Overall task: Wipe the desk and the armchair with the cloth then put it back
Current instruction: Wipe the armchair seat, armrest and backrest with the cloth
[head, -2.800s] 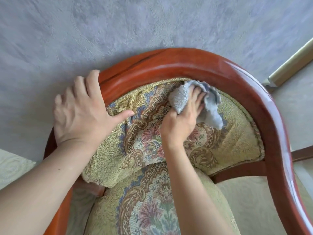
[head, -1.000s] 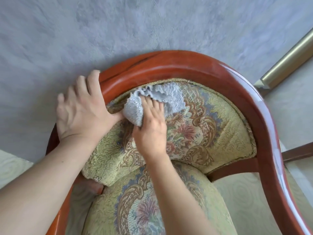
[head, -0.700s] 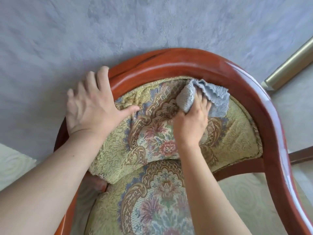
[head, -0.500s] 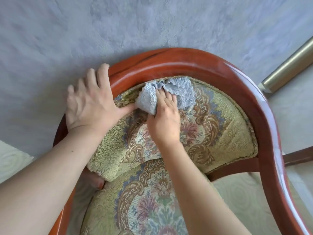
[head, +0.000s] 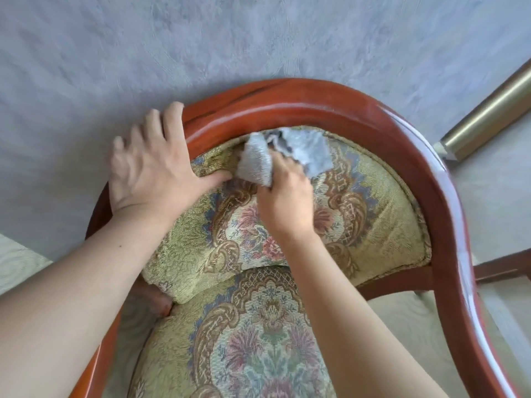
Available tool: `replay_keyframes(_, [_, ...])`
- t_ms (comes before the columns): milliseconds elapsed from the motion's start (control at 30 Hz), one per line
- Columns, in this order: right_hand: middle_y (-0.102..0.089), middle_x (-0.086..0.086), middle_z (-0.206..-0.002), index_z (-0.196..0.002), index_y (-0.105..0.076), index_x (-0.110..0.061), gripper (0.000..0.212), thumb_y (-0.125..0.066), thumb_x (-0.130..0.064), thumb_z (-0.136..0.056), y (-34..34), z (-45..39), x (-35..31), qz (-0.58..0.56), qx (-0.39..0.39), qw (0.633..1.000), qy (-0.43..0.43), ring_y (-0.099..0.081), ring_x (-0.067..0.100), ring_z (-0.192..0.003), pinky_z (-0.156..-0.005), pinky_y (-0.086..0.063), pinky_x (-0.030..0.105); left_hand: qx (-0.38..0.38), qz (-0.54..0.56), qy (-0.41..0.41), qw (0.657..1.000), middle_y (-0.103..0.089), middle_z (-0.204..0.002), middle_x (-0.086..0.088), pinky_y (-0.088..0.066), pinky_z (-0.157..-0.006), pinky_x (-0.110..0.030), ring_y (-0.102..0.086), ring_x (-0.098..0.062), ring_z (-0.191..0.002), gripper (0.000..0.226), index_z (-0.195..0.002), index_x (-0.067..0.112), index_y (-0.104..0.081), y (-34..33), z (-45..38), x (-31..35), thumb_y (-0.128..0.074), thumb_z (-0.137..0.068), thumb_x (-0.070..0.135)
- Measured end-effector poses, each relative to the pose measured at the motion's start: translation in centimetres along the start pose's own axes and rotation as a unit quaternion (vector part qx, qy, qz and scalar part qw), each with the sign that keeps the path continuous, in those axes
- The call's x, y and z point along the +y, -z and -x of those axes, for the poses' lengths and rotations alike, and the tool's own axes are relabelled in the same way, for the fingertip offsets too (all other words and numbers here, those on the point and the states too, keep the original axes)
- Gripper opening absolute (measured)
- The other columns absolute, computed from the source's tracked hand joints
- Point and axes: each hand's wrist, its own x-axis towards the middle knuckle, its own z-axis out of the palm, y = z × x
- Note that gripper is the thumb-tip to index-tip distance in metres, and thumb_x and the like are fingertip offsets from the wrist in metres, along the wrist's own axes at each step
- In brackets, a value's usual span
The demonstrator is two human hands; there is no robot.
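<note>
The armchair has a curved glossy red-brown wooden frame (head: 396, 130) and floral tapestry upholstery on the backrest (head: 382, 208) and seat (head: 258, 340). A crumpled grey cloth (head: 290, 153) is pressed against the top of the backrest, just under the wooden rail. My right hand (head: 287, 202) holds the cloth against the fabric, fingers over its lower part. My left hand (head: 152, 170) lies flat with fingers spread over the left part of the rail, thumb on the upholstery beside the cloth. The desk is not in view.
A grey textured wall (head: 258, 38) stands directly behind the chair. A brass-coloured tube (head: 488, 113) leans at the right edge. Pale patterned floor (head: 488, 202) shows to the right, with a dark wooden bar (head: 502, 268) beyond the armrest.
My right hand has swept the cloth back and forth along the top of the backrest, right then left. It now sits near the left hand. The left hand stays on the rail.
</note>
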Motion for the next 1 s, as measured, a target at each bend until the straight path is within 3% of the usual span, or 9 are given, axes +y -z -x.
replay_keyframes(100, [-0.068,0.003,-0.086,-0.106,-0.067,-0.017,0.036,-0.052,0.001,-0.079,1.2,0.1,-0.1,-0.093,-0.081,0.989,-0.079,-0.06,0.017,-0.072,-0.065,-0.047,0.027,-0.005,0.004,0.002,1.0,-0.055,-0.118,-0.026,-0.045,-0.081,-0.053,-0.06,-0.044,-0.096,0.121,-0.142,0.009,-0.035,0.2,0.0,-0.1,-0.074,-0.056,0.084])
replay_keyframes(233, [-0.059,-0.013,-0.055,-0.066,-0.058,-0.031,0.021,-0.044,-0.027,-0.081,4.9,0.4,0.4,-0.3,-0.096,0.921,-0.23,-0.051,0.007,-0.05,-0.048,-0.044,0.027,-0.012,0.002,-0.001,1.0,-0.055,-0.121,-0.026,-0.048,-0.083,-0.053,-0.061,-0.042,-0.097,0.126,-0.15,0.012,-0.029,0.5,0.2,0.0,-0.067,-0.058,0.089])
replay_keyframes(367, [-0.07,-0.001,-0.081,-0.074,-0.067,-0.023,0.027,-0.047,-0.027,-0.091,9.7,1.2,1.4,-0.348,-0.052,0.88,-0.319,-0.067,0.035,-0.087,-0.079,-0.056,0.055,-0.026,0.002,-0.009,1.0,-0.053,-0.136,-0.023,-0.051,-0.085,-0.052,-0.06,-0.041,-0.108,0.127,-0.156,0.013,-0.02,1.3,0.8,-0.2,-0.062,-0.064,0.09])
replay_keyframes(567, [-0.072,0.005,-0.086,-0.075,-0.074,-0.026,0.03,-0.053,-0.019,-0.096,16.8,1.0,1.6,-0.408,-0.068,0.775,-0.477,-0.069,0.028,-0.084,-0.079,-0.051,0.064,-0.103,0.04,-0.01,0.994,-0.027,-0.165,-0.015,-0.031,-0.112,-0.058,-0.039,-0.038,-0.143,0.112,-0.162,0.014,-0.014,3.5,0.6,0.0,-0.063,-0.08,0.073])
replay_keyframes(633, [-0.07,0.013,-0.098,-0.088,-0.071,-0.019,0.017,-0.055,-0.017,-0.094,18.8,0.5,1.3,-0.408,-0.082,0.765,-0.492,-0.069,0.033,-0.091,-0.074,-0.052,0.067,-0.118,0.054,0.009,0.991,-0.02,-0.168,-0.016,-0.018,-0.12,-0.057,-0.022,-0.035,-0.153,0.097,-0.161,0.009,-0.02,4.9,0.9,1.6,-0.06,-0.09,0.062])
replay_keyframes(700, [-0.07,0.015,-0.103,-0.095,-0.071,-0.016,0.014,-0.058,-0.018,-0.092,20.9,-0.4,0.9,-0.42,-0.104,0.757,-0.489,-0.07,0.034,-0.092,-0.07,-0.056,0.064,-0.116,0.128,0.011,0.985,-0.028,-0.165,-0.014,-0.024,-0.121,-0.048,-0.029,-0.031,-0.151,0.081,-0.159,0.008,-0.026,7.1,1.5,4.7,-0.046,-0.098,0.058])
replay_keyframes(800, [-0.073,0.01,-0.087,-0.075,-0.075,-0.023,0.014,-0.062,-0.019,-0.082,24.1,-1.5,0.4,-0.457,-0.156,0.746,-0.458,-0.073,0.03,-0.082,-0.073,-0.056,0.059,-0.206,0.35,0.032,0.913,-0.049,-0.154,-0.002,-0.045,-0.099,-0.029,-0.054,-0.015,-0.13,0.081,-0.161,0.016,-0.023,12.0,2.2,11.1,-0.035,-0.097,0.064])
replay_keyframes(933, [-0.072,0.023,-0.099,-0.094,-0.075,-0.01,0.028,-0.066,-0.028,-0.075,28.8,-2.5,-0.2,-0.472,-0.273,0.743,-0.388,-0.069,0.041,-0.098,-0.084,-0.053,0.056,-0.369,0.499,0.002,0.784,-0.043,-0.149,0.027,-0.028,-0.098,-0.007,-0.04,0.016,-0.125,0.107,-0.15,0.03,-0.044,18.5,2.1,17.9,-0.024,-0.07,0.098])
replay_keyframes(1000, [-0.069,0.026,-0.111,-0.107,-0.072,-0.007,0.037,-0.063,-0.034,-0.082,31.1,-3.1,-0.4,-0.475,-0.303,0.743,-0.361,-0.066,0.042,-0.106,-0.089,-0.051,0.058,-0.424,0.512,0.011,0.747,-0.061,-0.108,0.043,-0.033,-0.082,0.0,-0.054,0.022,-0.095,0.065,-0.111,0.044,-0.067,20.8,2.0,19.5,-0.042,-0.074,0.092])
